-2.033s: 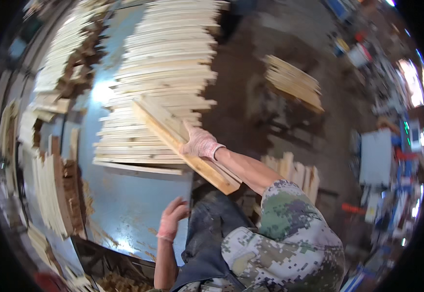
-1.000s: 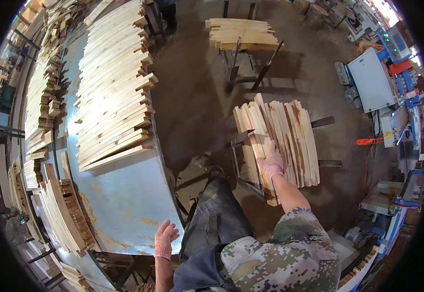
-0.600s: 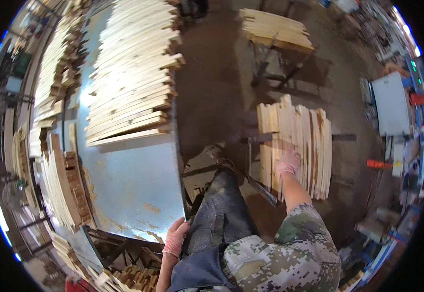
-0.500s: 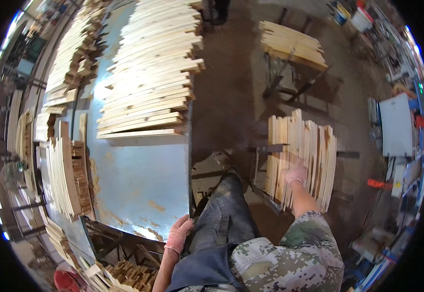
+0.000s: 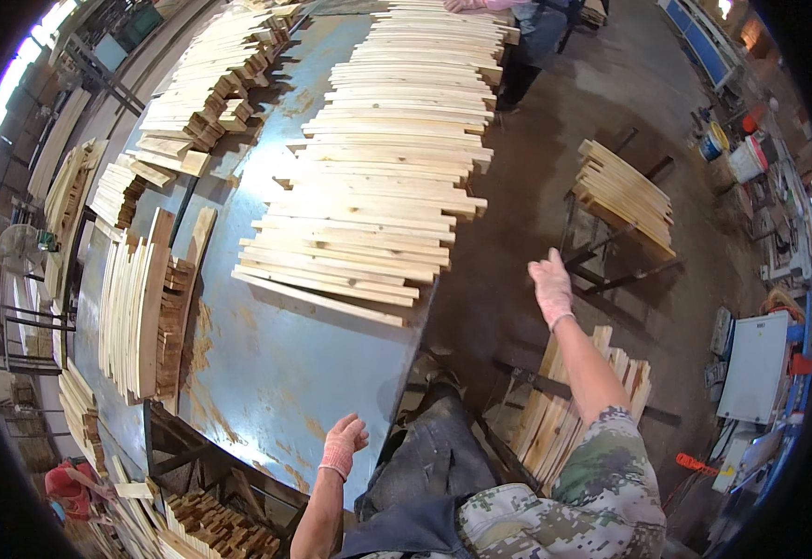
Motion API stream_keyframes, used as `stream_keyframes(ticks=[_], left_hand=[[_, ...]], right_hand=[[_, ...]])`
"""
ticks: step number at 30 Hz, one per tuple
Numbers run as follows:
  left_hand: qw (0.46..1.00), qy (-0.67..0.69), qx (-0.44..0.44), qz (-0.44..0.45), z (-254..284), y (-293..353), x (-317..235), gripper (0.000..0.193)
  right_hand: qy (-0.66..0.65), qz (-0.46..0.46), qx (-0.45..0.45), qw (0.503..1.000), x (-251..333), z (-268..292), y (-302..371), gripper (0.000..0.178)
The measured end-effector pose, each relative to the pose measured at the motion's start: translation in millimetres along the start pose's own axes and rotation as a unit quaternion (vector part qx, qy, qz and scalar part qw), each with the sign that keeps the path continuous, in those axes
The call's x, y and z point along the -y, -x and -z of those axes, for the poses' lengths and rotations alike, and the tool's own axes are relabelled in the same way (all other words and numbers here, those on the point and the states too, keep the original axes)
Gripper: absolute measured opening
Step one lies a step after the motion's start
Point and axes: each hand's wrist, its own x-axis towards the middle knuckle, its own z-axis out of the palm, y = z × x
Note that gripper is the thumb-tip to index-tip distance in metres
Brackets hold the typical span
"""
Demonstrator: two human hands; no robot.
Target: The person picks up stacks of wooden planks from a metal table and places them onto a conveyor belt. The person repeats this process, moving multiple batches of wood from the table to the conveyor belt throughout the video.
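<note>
My left hand (image 5: pixel 343 443), in a pinkish knit glove, hovers over the near right corner of the metal table (image 5: pixel 318 373). Its fingers are loosely bent and hold nothing. My right hand (image 5: pixel 552 287), gloved alike, is raised beyond a stack of wooden slats (image 5: pixel 544 410) on a low stand; nothing shows in it, and its thumb is apart from the fingers. My right forearm hides part of that stack. Across the table lies a long row of pale slats (image 5: pixel 359 224) side by side, the nearest one slightly askew.
Another person's gloved hand (image 5: pixel 465 5) touches the far end of the row. More slats (image 5: pixel 131 317) are piled along the table's left side. A second slat stack (image 5: pixel 625 196) rests on a stand ahead right. A white cabinet (image 5: pixel 753 368) stands at the right.
My right hand has left the slat stack and moved up and forward. My left hand has lifted from the table edge. The view has shifted, showing the other person at the far end.
</note>
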Motion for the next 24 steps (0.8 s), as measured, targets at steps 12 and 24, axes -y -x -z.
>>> stream_keyframes(ticks=[12,24], left_hand=[[0.961,-0.007,-0.196,-0.194,-26,-109,-88,0.053],[0.862,-0.156,-0.399,-0.271,12,-216,-140,0.065]], right_hand=[[-0.089,-0.008,0.04,0.995,118,-158,-260,0.09],[0.012,0.008,0.171,0.985,96,-150,-117,0.056]])
